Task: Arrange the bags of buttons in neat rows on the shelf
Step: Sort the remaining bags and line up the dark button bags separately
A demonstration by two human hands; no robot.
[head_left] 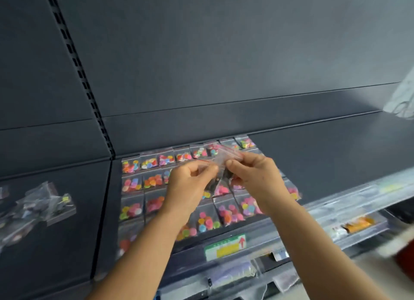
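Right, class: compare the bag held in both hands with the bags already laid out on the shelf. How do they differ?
The held bag is up in the air, pinched by the left hand and right hand; the laid-out bags lie flat on the shelf. The held bag hangs crumpled and alone; the laid-out bags sit side by side in rows. Both are small clear plastic bags.
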